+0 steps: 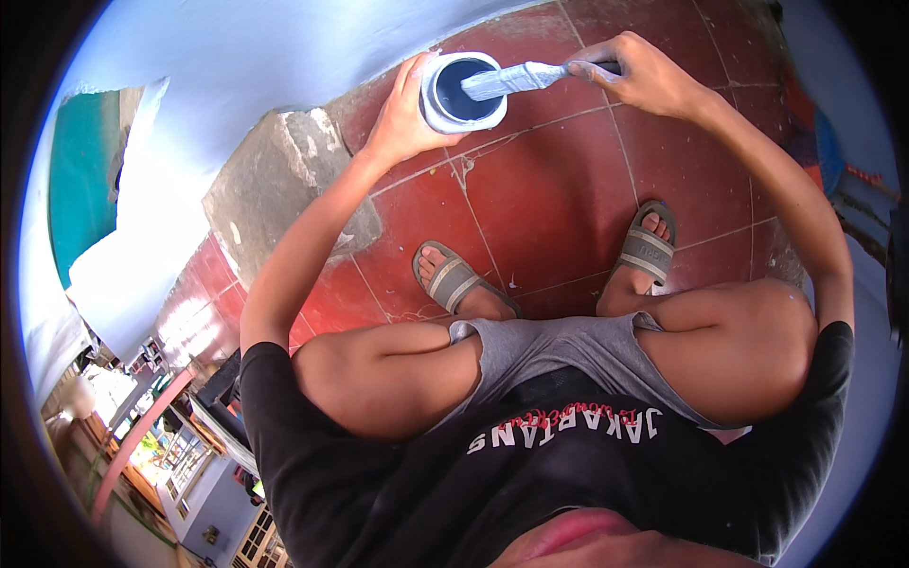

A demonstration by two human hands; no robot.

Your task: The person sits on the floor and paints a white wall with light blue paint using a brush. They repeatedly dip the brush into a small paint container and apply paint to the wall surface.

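My left hand [406, 121] is wrapped around the side of a small white paint container [499, 117], whose round mouth faces up towards me. Inside it the contents look dark blue-grey, and pale paint coats the rim. My right hand [635, 74] grips the dark handle of a paintbrush [522, 77] between thumb and fingers. The brush lies nearly level, with its paint-covered bristles over the container's mouth and the tip inside the rim. Pale paint smears mark the right thumb.
A pale blue-white wall [284, 42] rises ahead and to the left, ending at a rough cement patch [248, 192]. Red floor tiles [547, 192] lie below, under my sandalled feet [454, 277]. Left of the wall is a green panel [82, 177]. Colourful items [827, 153] sit at the far right.
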